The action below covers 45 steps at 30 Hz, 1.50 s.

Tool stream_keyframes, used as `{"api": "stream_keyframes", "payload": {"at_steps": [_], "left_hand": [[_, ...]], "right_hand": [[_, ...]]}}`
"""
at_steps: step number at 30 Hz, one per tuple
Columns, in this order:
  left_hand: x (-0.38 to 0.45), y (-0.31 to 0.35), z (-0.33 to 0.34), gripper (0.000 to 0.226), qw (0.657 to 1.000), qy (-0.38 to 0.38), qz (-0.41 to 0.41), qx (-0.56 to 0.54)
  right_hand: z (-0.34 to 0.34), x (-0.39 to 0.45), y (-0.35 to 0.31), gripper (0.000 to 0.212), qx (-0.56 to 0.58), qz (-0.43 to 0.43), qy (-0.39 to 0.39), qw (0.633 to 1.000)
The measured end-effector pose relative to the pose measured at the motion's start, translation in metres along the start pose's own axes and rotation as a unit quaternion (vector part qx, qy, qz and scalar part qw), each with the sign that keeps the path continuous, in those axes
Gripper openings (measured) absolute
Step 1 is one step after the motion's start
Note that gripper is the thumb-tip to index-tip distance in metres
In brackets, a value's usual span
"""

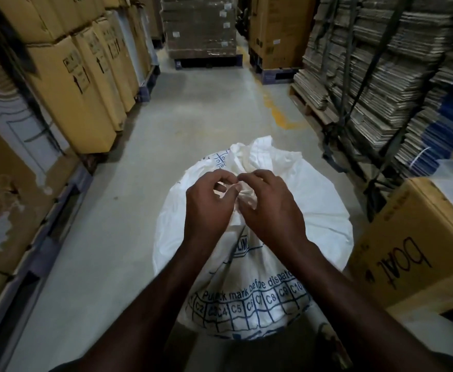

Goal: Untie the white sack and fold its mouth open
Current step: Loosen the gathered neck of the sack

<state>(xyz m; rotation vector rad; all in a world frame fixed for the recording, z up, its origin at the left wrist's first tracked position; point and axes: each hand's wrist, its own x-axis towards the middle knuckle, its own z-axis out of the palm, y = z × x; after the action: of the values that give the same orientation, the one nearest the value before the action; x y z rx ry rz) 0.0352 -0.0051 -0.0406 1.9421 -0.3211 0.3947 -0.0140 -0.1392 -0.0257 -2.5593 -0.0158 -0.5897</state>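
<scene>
A grey concrete floor is seen running as an aisle between stacked goods, with a worn yellow line painted along its right side. Tall cardboard boxes are stacked along the left edge, bundles of flattened cardboard on a wooden pallet along the right, and a wrapped pallet load closes the far end. Open floor is left down the middle and to the left of the white sack, which stands on the floor in the near centre of the aisle. Just beside it on the right a brown box is set. The gathered neck of the sack is tied, its mouth bunched above. The knot is pinched by the curled fingers of the left hand and the right hand, held close together.
</scene>
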Motion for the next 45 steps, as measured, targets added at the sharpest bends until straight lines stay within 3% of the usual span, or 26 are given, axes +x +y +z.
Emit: {"api": "stream_keyframes", "payload": {"at_steps": [5,9,15,17,20,22,27,29,31,33,35,37,40,42,45], "left_hand": [[-0.001,-0.018,-0.003,0.014,0.998,0.016,0.039,0.044],[0.0,-0.034,-0.003,0.027,0.99,-0.007,0.025,0.136],[-0.002,-0.044,-0.002,0.066,0.953,-0.12,-0.052,0.274],[-0.001,-0.042,0.002,0.072,0.944,-0.151,-0.087,0.28],[-0.003,-0.04,0.01,0.078,0.941,-0.185,-0.121,0.255],[-0.007,-0.038,0.014,0.098,0.94,-0.197,-0.126,0.251],[-0.015,-0.031,0.025,0.141,0.929,-0.217,-0.086,0.288],[-0.017,-0.032,0.029,0.146,0.925,-0.216,-0.064,0.305],[-0.019,-0.031,0.031,0.145,0.92,-0.211,-0.052,0.325],[-0.023,-0.029,0.031,0.132,0.911,-0.211,-0.033,0.353],[-0.029,-0.026,0.029,0.112,0.9,-0.204,0.02,0.385],[-0.036,-0.022,0.027,0.099,0.894,-0.192,0.071,0.398],[-0.046,-0.019,0.028,0.081,0.883,-0.164,0.141,0.416],[-0.049,-0.023,0.029,0.086,0.876,-0.17,0.161,0.423],[-0.048,-0.033,0.022,0.097,0.87,-0.188,0.147,0.432]], "right_hand": [[0.002,0.014,0.019,0.038,-0.011,0.008,0.005,1.0],[-0.017,0.015,0.04,0.014,-0.049,0.046,0.01,0.998],[-0.047,-0.002,0.06,0.013,-0.2,0.127,-0.11,0.965],[-0.052,-0.012,0.065,0.007,-0.218,0.157,-0.186,0.945],[-0.053,-0.026,0.067,0.027,-0.229,0.184,-0.306,0.906],[-0.052,-0.033,0.065,0.023,-0.222,0.185,-0.36,0.887],[-0.076,-0.042,0.055,0.023,-0.215,0.139,-0.411,0.875],[-0.087,-0.046,0.04,0.028,-0.201,0.108,-0.359,0.905],[-0.089,-0.047,0.019,0.021,-0.127,0.045,-0.245,0.96],[-0.076,-0.043,0.003,0.044,-0.054,-0.048,-0.177,0.982],[-0.051,-0.036,0.002,0.073,-0.055,-0.117,-0.193,0.973],[-0.029,-0.03,0.015,0.088,-0.121,-0.138,-0.217,0.959],[-0.009,-0.025,0.04,0.089,-0.213,-0.13,-0.207,0.946],[-0.006,-0.025,0.054,0.082,-0.237,-0.096,-0.199,0.946],[-0.009,-0.028,0.064,0.077,-0.268,0.017,-0.258,0.928]]}}
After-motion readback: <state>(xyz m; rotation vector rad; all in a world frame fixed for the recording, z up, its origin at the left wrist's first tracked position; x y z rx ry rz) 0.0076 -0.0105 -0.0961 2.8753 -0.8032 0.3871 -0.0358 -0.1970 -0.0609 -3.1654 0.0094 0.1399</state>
